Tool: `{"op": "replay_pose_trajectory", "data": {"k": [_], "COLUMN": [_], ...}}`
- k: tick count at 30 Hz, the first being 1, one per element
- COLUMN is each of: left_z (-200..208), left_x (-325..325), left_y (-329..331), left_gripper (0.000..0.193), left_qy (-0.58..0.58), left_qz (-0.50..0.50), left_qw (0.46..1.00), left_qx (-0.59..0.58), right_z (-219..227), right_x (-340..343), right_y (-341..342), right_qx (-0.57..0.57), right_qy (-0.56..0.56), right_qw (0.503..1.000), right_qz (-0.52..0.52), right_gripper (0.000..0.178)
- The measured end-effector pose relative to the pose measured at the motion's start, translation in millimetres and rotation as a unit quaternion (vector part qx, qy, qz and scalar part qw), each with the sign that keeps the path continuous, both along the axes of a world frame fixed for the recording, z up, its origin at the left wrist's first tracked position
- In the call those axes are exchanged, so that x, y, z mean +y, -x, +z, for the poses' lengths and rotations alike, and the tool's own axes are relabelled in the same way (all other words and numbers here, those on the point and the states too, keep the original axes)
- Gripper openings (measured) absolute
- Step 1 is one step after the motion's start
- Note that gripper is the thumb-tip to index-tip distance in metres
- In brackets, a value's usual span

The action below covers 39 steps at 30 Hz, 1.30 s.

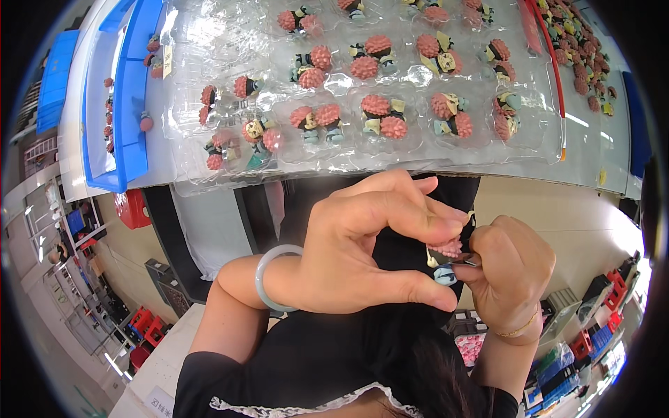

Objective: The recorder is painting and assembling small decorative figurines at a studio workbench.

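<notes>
A small figurine (446, 249) with bumpy pink hair, pale yellow bits and a blue lower part is pinched between the thumb and fingers of my left hand (352, 240). That wrist wears a pale bangle (263, 279). Close against it on the right, my right hand (514, 268) is curled into a fist around a thin metal-tipped tool (468, 262), whose end reaches the figurine. The tool's handle is hidden inside my fingers, so I cannot tell its exact kind. Both hands are raised in front of my chest, below the table's near edge.
Clear plastic trays (279, 155) on the table hold several similar pink-haired figurines in their hollows. A blue bin (130, 157) stands at the left with more small pieces. Loose figurines are heaped (575, 49) at the far right, beyond a thin red strip (554, 63).
</notes>
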<state>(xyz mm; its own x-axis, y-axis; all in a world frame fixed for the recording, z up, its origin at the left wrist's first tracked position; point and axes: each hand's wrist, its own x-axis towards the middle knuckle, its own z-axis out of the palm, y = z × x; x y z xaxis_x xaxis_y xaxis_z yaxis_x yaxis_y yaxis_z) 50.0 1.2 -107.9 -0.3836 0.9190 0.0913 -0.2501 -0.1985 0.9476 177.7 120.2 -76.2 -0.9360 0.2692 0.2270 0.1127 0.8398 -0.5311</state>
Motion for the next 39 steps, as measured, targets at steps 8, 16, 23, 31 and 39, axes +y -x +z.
{"op": "replay_pose_trajectory", "data": {"k": [8,16,23,31,39], "left_z": [1.9,-0.4,-1.2,1.7,0.9], "left_x": [0.4,-0.3,-0.3,-0.9,-0.6], "left_y": [-0.1,-0.7,-2.9,-2.2,-3.0], "left_gripper": [0.041,0.041,0.041,0.041,0.041], "left_qy": [0.007,0.016,0.018,0.022,0.019], "left_qz": [0.030,0.031,0.021,0.019,0.021], "left_qw": [0.999,0.999,1.000,1.000,0.999], "left_qx": [0.009,0.015,0.000,0.010,0.014], "right_z": [-4.5,-3.8,-3.3,-6.1,-4.3], "right_x": [-2.8,-0.7,-4.5,-1.9,-6.7], "right_y": [0.2,-1.0,-2.5,-4.0,-5.2], "right_qx": [0.012,0.001,0.002,0.011,0.010], "right_qy": [0.027,-0.030,-0.008,0.009,-0.005], "right_qw": [0.999,1.000,1.000,1.000,1.000], "right_qz": [-0.019,-0.001,-0.020,-0.004,-0.027], "right_gripper": [0.031,0.030,0.033,0.030,0.033]}}
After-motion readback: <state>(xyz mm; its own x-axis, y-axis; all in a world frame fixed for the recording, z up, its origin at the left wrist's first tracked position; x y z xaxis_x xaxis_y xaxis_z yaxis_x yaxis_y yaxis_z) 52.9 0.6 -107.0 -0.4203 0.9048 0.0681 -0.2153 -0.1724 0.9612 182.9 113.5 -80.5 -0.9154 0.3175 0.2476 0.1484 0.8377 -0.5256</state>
